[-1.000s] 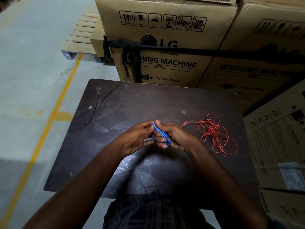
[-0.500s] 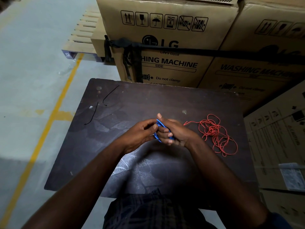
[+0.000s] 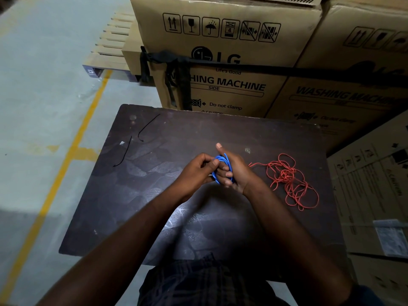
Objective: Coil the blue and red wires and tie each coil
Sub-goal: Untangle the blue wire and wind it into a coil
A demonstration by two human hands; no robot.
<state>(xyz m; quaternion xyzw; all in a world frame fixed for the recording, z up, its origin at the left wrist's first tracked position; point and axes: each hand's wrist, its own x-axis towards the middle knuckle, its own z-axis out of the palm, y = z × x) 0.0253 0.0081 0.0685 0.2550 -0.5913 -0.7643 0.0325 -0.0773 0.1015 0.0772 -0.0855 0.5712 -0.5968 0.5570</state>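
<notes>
Both hands have shifted a little toward 12 o'clock over the last second, and the blue wire [image 3: 223, 160], then a narrow pressed bundle, now shows as rounder loops. It sits near the centre of the dark worktop [image 3: 154, 195], raised between the two hands. The right hand [image 3: 237, 171] has the coil wrapped around its curled fingers [image 3: 225, 176], so its grip is closed on the wire, while one digit points straight toward 12 o'clock. The left hand [image 3: 195, 171] meets the coil from 9 o'clock, its curled fingertips pinching the loops; that grip is closed on the wire too. Whether a tie is around the coil I cannot tell.

At 3 o'clock from the hands, apart from them, the red wire [image 3: 289, 180] lies on the worktop in a loose, uncoiled tangle. Two short black wire pieces [image 3: 150, 125] lie near the corner at 10 o'clock. Cardboard boxes [image 3: 225, 85] printed "WASHING MACHINE" stand at 12 o'clock behind the worktop's far edge. A yellow floor line [image 3: 72, 146] runs at 9 o'clock.
</notes>
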